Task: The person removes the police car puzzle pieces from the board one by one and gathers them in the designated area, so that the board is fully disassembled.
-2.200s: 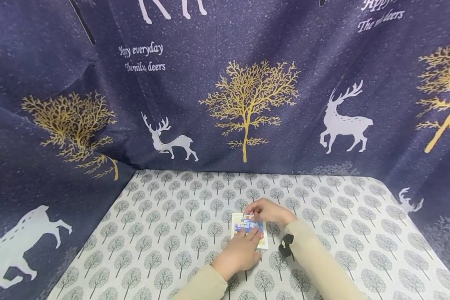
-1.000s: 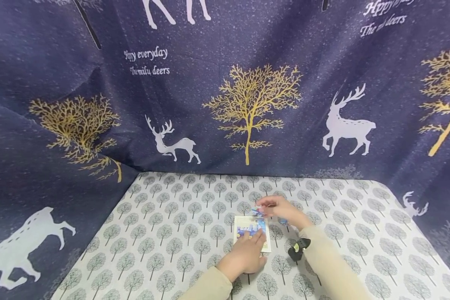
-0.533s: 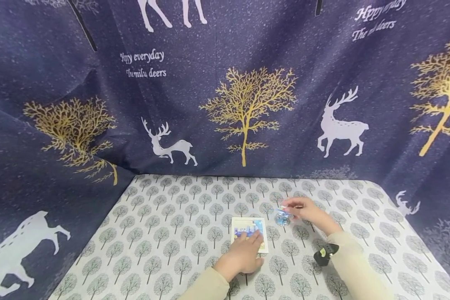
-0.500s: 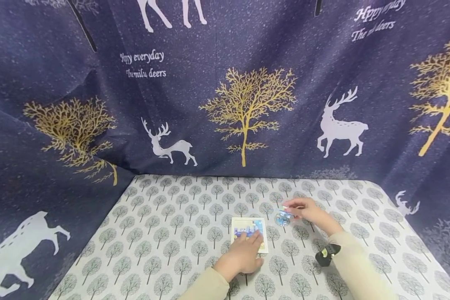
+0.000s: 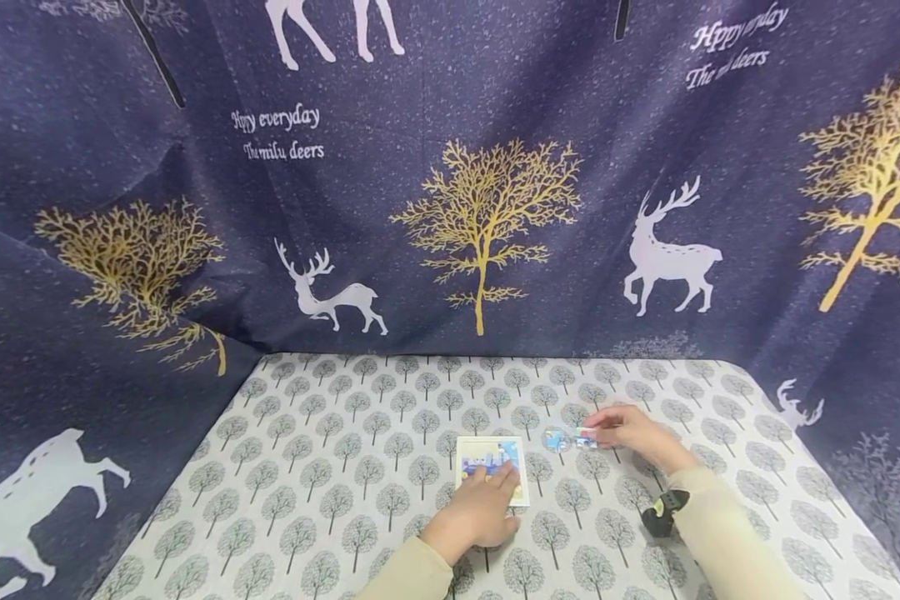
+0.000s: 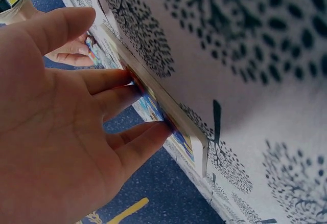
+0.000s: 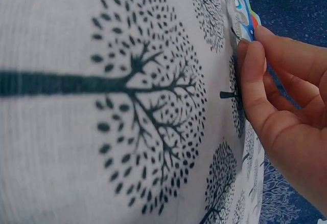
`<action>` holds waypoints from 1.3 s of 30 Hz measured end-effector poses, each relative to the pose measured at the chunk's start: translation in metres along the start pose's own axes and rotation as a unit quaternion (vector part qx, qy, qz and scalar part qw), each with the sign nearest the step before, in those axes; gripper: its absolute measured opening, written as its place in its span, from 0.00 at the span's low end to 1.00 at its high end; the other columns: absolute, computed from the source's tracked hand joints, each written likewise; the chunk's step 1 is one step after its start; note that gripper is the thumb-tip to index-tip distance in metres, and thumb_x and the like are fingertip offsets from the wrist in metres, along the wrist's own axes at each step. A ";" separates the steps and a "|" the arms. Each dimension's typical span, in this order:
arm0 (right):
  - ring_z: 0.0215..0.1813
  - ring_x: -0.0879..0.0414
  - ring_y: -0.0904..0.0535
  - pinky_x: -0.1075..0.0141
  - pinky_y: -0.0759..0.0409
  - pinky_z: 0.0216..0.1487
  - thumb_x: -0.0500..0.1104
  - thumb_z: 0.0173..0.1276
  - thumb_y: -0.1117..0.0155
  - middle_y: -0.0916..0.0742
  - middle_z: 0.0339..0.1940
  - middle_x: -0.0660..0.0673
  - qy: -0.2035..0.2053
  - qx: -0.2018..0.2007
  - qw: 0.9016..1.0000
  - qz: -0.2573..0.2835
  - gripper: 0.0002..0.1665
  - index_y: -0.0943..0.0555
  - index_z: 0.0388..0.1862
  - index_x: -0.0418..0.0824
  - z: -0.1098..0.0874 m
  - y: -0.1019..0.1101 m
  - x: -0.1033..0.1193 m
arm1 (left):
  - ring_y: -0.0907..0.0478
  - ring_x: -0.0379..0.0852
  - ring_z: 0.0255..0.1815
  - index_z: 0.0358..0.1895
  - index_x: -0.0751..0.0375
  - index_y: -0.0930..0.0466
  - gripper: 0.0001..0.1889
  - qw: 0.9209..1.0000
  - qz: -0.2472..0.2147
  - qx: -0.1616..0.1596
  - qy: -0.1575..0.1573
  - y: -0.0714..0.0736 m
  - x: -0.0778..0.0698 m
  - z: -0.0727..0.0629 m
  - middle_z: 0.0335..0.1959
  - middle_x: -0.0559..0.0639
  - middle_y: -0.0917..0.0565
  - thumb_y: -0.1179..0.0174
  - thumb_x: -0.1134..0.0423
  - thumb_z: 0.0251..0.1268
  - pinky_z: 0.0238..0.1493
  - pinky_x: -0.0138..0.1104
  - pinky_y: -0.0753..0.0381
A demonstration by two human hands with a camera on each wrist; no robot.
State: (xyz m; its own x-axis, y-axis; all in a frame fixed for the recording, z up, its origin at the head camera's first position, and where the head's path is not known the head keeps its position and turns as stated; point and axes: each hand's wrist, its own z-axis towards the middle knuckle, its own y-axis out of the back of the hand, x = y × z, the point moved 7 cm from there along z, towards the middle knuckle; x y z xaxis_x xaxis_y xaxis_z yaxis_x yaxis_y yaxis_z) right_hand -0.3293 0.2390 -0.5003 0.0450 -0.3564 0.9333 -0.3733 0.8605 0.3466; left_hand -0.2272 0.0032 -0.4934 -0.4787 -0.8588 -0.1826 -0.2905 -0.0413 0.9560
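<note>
A small framed puzzle board (image 5: 526, 492) with a cream border and a blue-and-yellow cartoon picture lies on the patterned cloth. My left hand (image 5: 476, 510) rests its fairly straight fingertips on the picture; in the left wrist view they touch the face of the board (image 6: 200, 152), thumb held apart. To the right of the board, my right hand (image 5: 633, 433) pinches a colourful puzzle piece (image 5: 587, 437) between thumb and fingers, low over the cloth. In the right wrist view the piece (image 7: 246, 17) sticks out past the fingertips. Another light-blue puzzle piece (image 5: 556, 440) lies just left of it.
White cloth (image 5: 330, 500) with grey tree prints covers the table. Behind it and on the left hangs a dark blue curtain (image 5: 390, 208) printed with deer and golden trees. A black strap device (image 5: 663, 512) is on the right wrist.
My right hand has lifted a piece off the board's upper area and carried it right, then lowered it beside the other loose piece. My left hand has stayed on the board.
</note>
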 end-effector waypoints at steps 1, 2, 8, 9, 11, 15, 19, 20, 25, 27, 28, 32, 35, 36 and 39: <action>0.39 0.52 0.18 0.62 0.16 0.44 0.31 0.63 0.37 0.17 0.43 0.35 -0.004 -0.005 1.000 -0.003 0.18 0.23 0.49 0.21 0.000 0.000 0.000 | 0.45 0.56 0.74 0.74 0.57 0.41 0.36 1.000 0.002 -0.001 -0.001 0.000 0.000 0.000 0.76 0.47 0.43 0.44 0.46 0.66 0.72 0.44 0.42; 0.38 0.52 0.18 0.63 0.16 0.43 0.31 0.62 0.37 0.18 0.43 0.35 -0.006 -0.011 1.000 -0.012 0.17 0.23 0.48 0.21 0.000 0.000 0.000 | 0.45 0.57 0.74 0.74 0.57 0.41 0.37 1.000 0.004 -0.001 -0.003 0.000 -0.001 0.000 0.76 0.47 0.43 0.44 0.46 0.66 0.72 0.44 0.42; 0.38 0.55 0.21 0.62 0.18 0.39 0.32 0.58 0.35 0.17 0.42 0.35 -0.005 -0.036 0.997 -0.075 0.16 0.19 0.45 0.26 0.000 0.000 0.006 | 0.44 0.56 0.74 0.73 0.57 0.41 0.36 1.000 0.009 -0.002 -0.004 0.002 -0.002 -0.001 0.76 0.47 0.42 0.44 0.46 0.66 0.72 0.44 0.42; 0.37 0.55 0.21 0.61 0.19 0.39 0.32 0.58 0.34 0.16 0.41 0.36 -0.009 -0.039 0.996 -0.080 0.16 0.19 0.45 0.27 0.000 0.000 0.007 | 0.44 0.56 0.74 0.73 0.58 0.40 0.36 1.000 0.009 -0.003 -0.004 0.002 -0.002 -0.002 0.76 0.47 0.42 0.43 0.46 0.66 0.72 0.44 0.42; 0.37 0.55 0.21 0.60 0.19 0.38 0.33 0.58 0.35 0.16 0.40 0.37 -0.013 -0.039 0.995 -0.094 0.15 0.18 0.45 0.27 0.000 -0.001 0.009 | 0.44 0.56 0.74 0.73 0.58 0.40 0.37 1.000 0.010 -0.005 -0.004 0.002 -0.002 -0.002 0.76 0.48 0.42 0.43 0.46 0.65 0.72 0.44 0.42; 0.34 0.55 0.21 0.60 0.20 0.36 0.32 0.57 0.35 0.15 0.36 0.40 -0.021 -0.054 0.992 -0.109 0.13 0.17 0.42 0.28 0.001 -0.001 0.009 | 0.44 0.57 0.74 0.73 0.58 0.41 0.37 1.000 0.014 -0.009 -0.007 0.001 -0.002 -0.002 0.76 0.48 0.42 0.43 0.46 0.65 0.71 0.44 0.41; 0.31 0.55 0.22 0.61 0.21 0.33 0.32 0.56 0.34 0.15 0.32 0.43 -0.018 -0.067 0.990 -0.122 0.11 0.16 0.40 0.29 0.002 -0.001 0.008 | 0.44 0.55 0.74 0.74 0.58 0.41 0.37 1.000 0.015 -0.007 -0.006 0.000 0.000 0.000 0.76 0.48 0.42 0.44 0.46 0.65 0.72 0.43 0.41; 0.31 0.54 0.22 0.61 0.21 0.32 0.32 0.57 0.34 0.16 0.31 0.44 -0.020 -0.069 0.990 -0.125 0.11 0.16 0.40 0.30 0.003 -0.001 0.007 | 0.44 0.55 0.74 0.74 0.57 0.41 0.37 1.000 0.015 -0.006 -0.006 -0.001 0.000 0.000 0.76 0.48 0.42 0.44 0.46 0.65 0.72 0.42 0.42; 0.26 0.55 0.23 0.64 0.23 0.28 0.34 0.56 0.32 0.16 0.25 0.47 -0.040 -0.095 0.981 -0.168 0.09 0.15 0.36 0.33 0.002 -0.002 0.007 | 0.45 0.55 0.74 0.74 0.57 0.41 0.37 1.000 0.014 -0.002 -0.004 -0.001 0.000 0.000 0.76 0.48 0.42 0.44 0.46 0.66 0.72 0.43 0.42; 0.25 0.56 0.23 0.65 0.23 0.27 0.34 0.55 0.31 0.16 0.24 0.48 -0.048 -0.105 0.975 -0.190 0.08 0.15 0.34 0.33 0.001 -0.003 0.009 | 0.44 0.55 0.74 0.74 0.57 0.41 0.37 1.000 0.014 -0.003 -0.005 -0.001 0.000 -0.001 0.76 0.48 0.42 0.44 0.46 0.66 0.72 0.43 0.42; 0.25 0.56 0.23 0.65 0.23 0.27 0.34 0.55 0.31 0.15 0.24 0.48 -0.051 -0.108 0.972 -0.200 0.07 0.15 0.34 0.33 0.001 -0.003 0.011 | 0.44 0.56 0.74 0.74 0.58 0.41 0.37 1.000 0.013 -0.004 -0.005 0.000 -0.001 -0.002 0.76 0.48 0.42 0.44 0.46 0.66 0.72 0.44 0.42; 0.24 0.56 0.23 0.65 0.23 0.26 0.32 0.54 0.33 0.15 0.23 0.48 -0.053 -0.110 0.970 -0.209 0.07 0.15 0.33 0.32 0.000 -0.005 0.014 | 0.44 0.57 0.74 0.74 0.58 0.41 0.37 1.000 0.008 -0.005 -0.006 0.001 -0.001 -0.003 0.75 0.48 0.42 0.43 0.47 0.66 0.72 0.45 0.42; 0.24 0.56 0.24 0.64 0.23 0.26 0.31 0.54 0.34 0.15 0.24 0.47 -0.043 -0.107 0.972 -0.206 0.07 0.15 0.34 0.32 0.000 -0.006 0.015 | 0.44 0.57 0.74 0.74 0.58 0.41 0.36 1.000 0.009 -0.007 -0.008 0.000 0.000 -0.003 0.75 0.48 0.42 0.44 0.47 0.66 0.72 0.44 0.42; 0.24 0.56 0.24 0.65 0.23 0.26 0.31 0.54 0.34 0.15 0.24 0.46 -0.041 -0.107 0.972 -0.205 0.07 0.15 0.34 0.32 -0.001 -0.006 0.015 | 0.44 0.57 0.74 0.74 0.58 0.41 0.36 1.000 0.009 -0.008 -0.009 0.000 0.000 -0.002 0.75 0.48 0.42 0.44 0.47 0.66 0.72 0.44 0.42; 0.28 0.55 0.22 0.65 0.22 0.27 0.33 0.57 0.32 0.15 0.29 0.44 -0.019 -0.109 0.972 -0.208 0.07 0.15 0.35 0.32 0.000 -0.008 0.019 | 0.45 0.57 0.74 0.74 0.58 0.41 0.36 1.000 0.012 -0.009 -0.012 -0.001 0.001 -0.002 0.76 0.48 0.42 0.45 0.47 0.67 0.72 0.44 0.43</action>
State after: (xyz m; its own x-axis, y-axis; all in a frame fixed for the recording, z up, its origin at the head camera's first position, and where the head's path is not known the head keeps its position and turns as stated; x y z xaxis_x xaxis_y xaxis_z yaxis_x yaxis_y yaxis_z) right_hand -0.3253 0.2257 -0.4847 0.1137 -0.6997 0.7053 -0.1249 0.6942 0.7088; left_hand -0.2257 0.0016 -0.4938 -0.5057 -0.8466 -0.1659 -0.2651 -0.0305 0.9637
